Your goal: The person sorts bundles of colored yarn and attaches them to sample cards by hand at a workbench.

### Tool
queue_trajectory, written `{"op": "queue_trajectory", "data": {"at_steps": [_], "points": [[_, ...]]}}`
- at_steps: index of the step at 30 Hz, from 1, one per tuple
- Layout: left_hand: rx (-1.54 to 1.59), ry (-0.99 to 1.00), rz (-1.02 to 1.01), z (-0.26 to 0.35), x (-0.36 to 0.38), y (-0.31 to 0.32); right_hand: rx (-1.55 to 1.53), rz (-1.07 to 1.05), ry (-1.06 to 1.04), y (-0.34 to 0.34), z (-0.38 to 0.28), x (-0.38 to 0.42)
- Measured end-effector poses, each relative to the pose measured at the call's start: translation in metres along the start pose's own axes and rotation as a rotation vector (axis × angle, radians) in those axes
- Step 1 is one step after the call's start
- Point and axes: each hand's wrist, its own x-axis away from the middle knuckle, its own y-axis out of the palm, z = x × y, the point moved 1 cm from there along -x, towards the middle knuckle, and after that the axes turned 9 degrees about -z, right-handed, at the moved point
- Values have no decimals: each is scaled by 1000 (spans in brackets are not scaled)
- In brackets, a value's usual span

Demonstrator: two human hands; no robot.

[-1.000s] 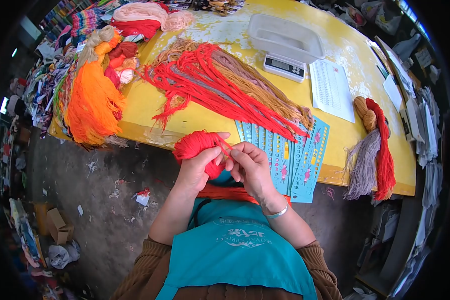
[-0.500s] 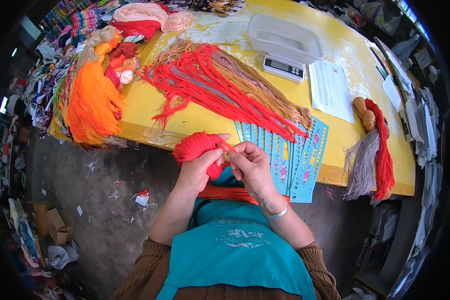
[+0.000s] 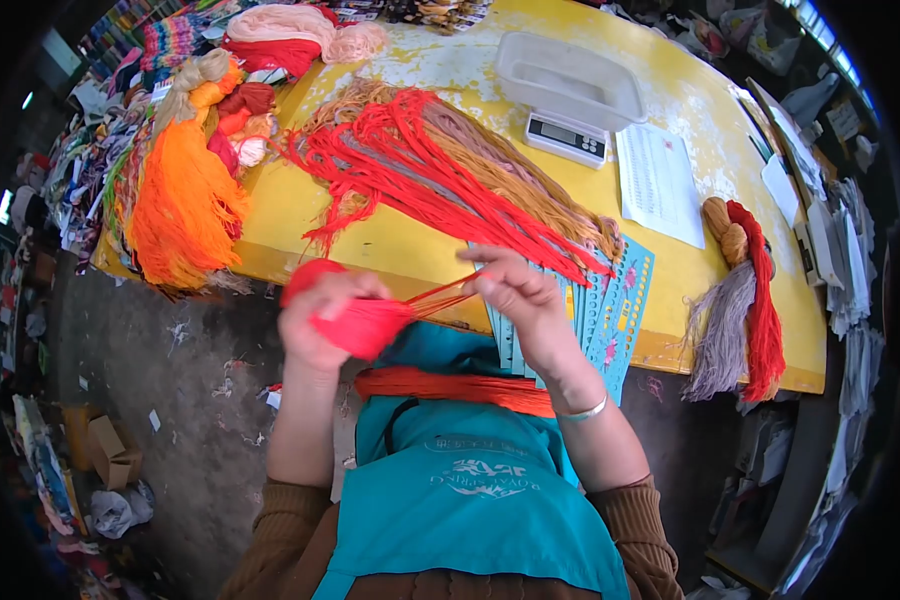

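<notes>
Now one red yarn ball [image 3: 365, 325] clutched in left hand [image 3: 315, 318], right hand [image 3: 520, 290] grip pinching its few strands [image 3: 440, 295]

Yarn-sorting workshop, seen from above.
Worn yellow table [image 3: 670, 90] w/ loose yarn bundles [image 3: 440, 170] in red, tan & orange, a digital scale [image 3: 568, 135] under a plastic tub, printed sheet [image 3: 660, 180], punched thread cards [image 3: 610, 310]; scraps on concrete floor [image 3: 190, 400].

Single head view, looking steeply down, close over yellow table [image 3: 390, 240].
</notes>
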Motion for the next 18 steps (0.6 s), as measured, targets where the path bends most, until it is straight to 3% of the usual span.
{"op": "queue_trajectory", "data": {"at_steps": [1,2,3,5,7,9,10,11,13,15,16,17,18], "points": [[-126,97,123,15,5,3,-171,22,-59,-1,-4,-4],[344,216,-97,26,6,-8,-407,36,-1,-1,-12,-9],[601,247,-51,41,12,-11,-558,48,-41,-4,-15,-14],[568,249,-13,78,29,-40,-711,189,-49,-11,-29,-27],[514,387,100,114,51,-67,-874,-36,-38,-60,-38,-36],[355,424,229,158,87,-115,-519,363,-50,-102,-69,-36],[288,465,318,179,107,-138,-380,366,-106,-149,-77,-33],[222,506,407,199,128,-155,-262,530,-122,-187,-94,-25],[139,571,474,233,162,-174,-190,790,-179,-265,-130,3],[2,677,522,253,179,-166,140,1080,-324,-373,-174,53],[-22,675,480,256,179,-154,317,1214,-366,-431,-202,88],[-20,677,481,255,175,-145,452,1422,-468,-418,-229,103],[-63,617,310,252,167,-134,506,1416,-513,-448,-253,130]]}}
